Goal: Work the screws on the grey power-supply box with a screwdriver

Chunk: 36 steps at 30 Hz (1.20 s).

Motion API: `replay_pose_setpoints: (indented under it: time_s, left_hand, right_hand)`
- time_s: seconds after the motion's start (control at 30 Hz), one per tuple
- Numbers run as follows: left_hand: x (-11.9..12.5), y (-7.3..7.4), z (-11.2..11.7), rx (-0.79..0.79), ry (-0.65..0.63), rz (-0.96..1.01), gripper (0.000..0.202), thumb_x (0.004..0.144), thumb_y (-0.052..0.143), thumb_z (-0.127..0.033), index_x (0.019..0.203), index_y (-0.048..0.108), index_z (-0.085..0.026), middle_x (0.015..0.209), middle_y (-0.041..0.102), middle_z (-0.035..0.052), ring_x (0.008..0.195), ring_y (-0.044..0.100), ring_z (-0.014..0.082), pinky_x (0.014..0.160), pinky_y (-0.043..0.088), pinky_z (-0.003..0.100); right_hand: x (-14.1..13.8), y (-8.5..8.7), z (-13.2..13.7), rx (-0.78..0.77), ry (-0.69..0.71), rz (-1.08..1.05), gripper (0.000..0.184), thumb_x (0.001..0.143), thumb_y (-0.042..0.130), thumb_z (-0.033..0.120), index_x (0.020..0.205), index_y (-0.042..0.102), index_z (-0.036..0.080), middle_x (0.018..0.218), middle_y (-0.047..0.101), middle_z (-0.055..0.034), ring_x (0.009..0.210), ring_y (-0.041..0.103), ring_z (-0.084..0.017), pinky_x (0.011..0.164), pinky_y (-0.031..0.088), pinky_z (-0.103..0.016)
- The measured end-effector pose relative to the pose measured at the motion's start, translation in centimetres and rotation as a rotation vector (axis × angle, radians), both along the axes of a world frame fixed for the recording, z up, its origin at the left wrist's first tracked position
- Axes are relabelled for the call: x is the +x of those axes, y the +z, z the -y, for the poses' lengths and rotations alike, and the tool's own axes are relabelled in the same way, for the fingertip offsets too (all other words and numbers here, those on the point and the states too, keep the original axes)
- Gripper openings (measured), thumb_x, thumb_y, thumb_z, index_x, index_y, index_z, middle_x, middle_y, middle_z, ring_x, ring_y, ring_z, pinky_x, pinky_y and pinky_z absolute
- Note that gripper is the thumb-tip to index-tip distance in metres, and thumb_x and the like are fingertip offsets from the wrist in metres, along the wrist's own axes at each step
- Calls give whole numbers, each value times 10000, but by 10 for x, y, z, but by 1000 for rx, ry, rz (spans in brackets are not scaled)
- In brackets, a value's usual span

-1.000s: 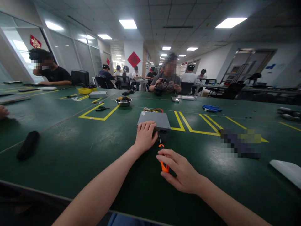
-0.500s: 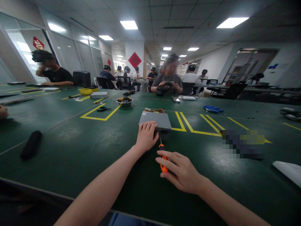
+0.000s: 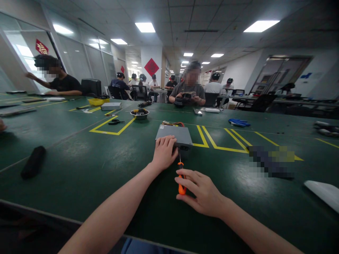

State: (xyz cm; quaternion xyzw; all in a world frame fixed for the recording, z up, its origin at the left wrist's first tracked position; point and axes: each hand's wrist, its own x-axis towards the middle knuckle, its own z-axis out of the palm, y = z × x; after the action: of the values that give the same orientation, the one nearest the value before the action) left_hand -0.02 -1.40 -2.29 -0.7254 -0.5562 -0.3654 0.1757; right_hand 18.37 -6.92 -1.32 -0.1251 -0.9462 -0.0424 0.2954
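Observation:
A grey metal power supply unit sits on the green table, its bundle of coloured cables at the far side. My left hand grips the unit's near left part, fingers over the top and thumb at the front face. In my right hand is a screwdriver with an orange and black handle, held between fingers and thumb. Its thin shaft points away from me to the unit's near face, beside my left thumb. Whether the tip sits in a screw is too small to tell.
A metal bowl with tools stands behind, left of the unit; a yellow tray and another grey box lie farther back. Blue gloves are at the right, a black case at the left. A person sits opposite.
My right fingers have shifted slightly on the screwdriver handle, whose orange end looks turned. The unit and my left hand stay in place. The person at the far left has stretched out an arm.

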Motion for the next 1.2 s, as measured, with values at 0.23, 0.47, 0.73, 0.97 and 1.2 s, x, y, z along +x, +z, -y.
replay_pose_setpoints:
  time_s: [0.23,0.47,0.73,0.97,1.2]
  left_hand:
    - [0,-2,-1,9,8,6,274,813,499,-263,1083,499,-212,1205,545,47,1140,435,220,968,287,391]
    - [0,-1,0,10,9,1,270,821,492,-270,1083,496,-206,1208,542,53,1144,433,219,972,285,389]
    - [1,-2,-3,11,21,22,246,822,498,-282,1057,492,-210,1203,544,44,1138,439,207,962,291,377]
    - [0,-2,-4,7,14,38,218,828,497,-292,1031,482,-214,1184,550,36,1122,448,195,958,289,372]
    - [0,-2,-5,4,6,42,213,822,508,-273,1024,480,-213,1183,548,43,1114,446,201,959,279,378]
  right_hand:
    - [2,0,0,-138,18,-111,389,829,543,394,1103,388,164,1137,552,-157,1031,567,-219,801,508,-360]
    - [-1,-2,-1,13,-5,-57,306,839,535,383,1050,455,175,1087,583,-135,887,611,-202,715,509,-337]
    - [2,0,1,-102,-6,3,358,840,505,326,1143,419,155,1156,533,-158,1028,558,-220,802,491,-353]
    - [-2,-4,-1,-50,-6,-65,316,834,530,419,1010,447,171,1085,584,-137,942,600,-207,746,504,-336]
    - [0,0,2,-107,-21,91,382,855,503,341,1187,412,177,1196,506,-147,1036,551,-216,804,489,-353]
